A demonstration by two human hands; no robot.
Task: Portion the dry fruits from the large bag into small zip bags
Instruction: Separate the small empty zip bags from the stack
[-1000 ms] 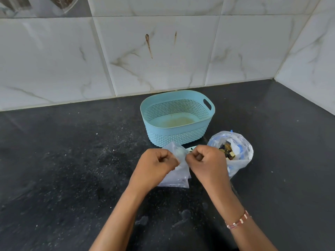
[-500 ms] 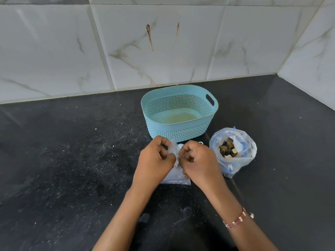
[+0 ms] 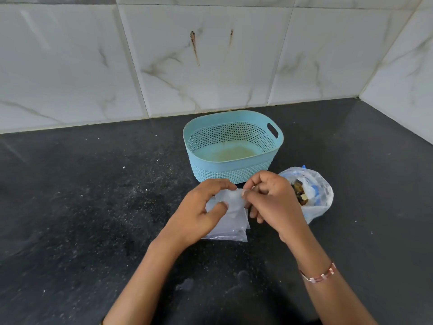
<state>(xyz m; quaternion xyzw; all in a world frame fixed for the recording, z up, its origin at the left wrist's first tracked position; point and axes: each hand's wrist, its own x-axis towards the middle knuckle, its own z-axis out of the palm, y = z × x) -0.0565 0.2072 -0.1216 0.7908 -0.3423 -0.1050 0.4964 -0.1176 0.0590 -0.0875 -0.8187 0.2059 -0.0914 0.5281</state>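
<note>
Both hands at frame centre, working the top edge of a small zip bag [image 3: 230,207]. Left hand [image 3: 199,214] has its fingers curled, thumb pressed on the near face of the bag and the other fingertips over the top edge: a pinch on the bag's left upper part. Right hand [image 3: 271,202] pinches the same top edge at its right end, thumb and forefinger closed on the plastic, remaining fingers loosely curled below. Bag is clear, looks empty, hangs between the two hands with its lower end on or just above a stack of more clear zip bags [image 3: 228,235] lying flat on the tabletop [image 3: 93,207]; can't tell whether it touches them. Large bag [image 3: 316,198] sits at 3 o'clock from the hands, just beside the right hand, mouth open upward, dry fruits [image 3: 301,195] visible inside as dark and pale pieces, partly hidden by the right hand. Blue perforated basket [image 3: 232,170] stands at 12 o'clock from the hands, just behind them, upright, cut-out handle at its right end, yellowish stain on its floor. Tabletop is black speckled stone. White marble-pattern tile wall [image 3: 210,66] at 12 o'clock behind the basket, with two brown streaks. Bracelet [image 3: 319,274] on the right wrist.
</note>
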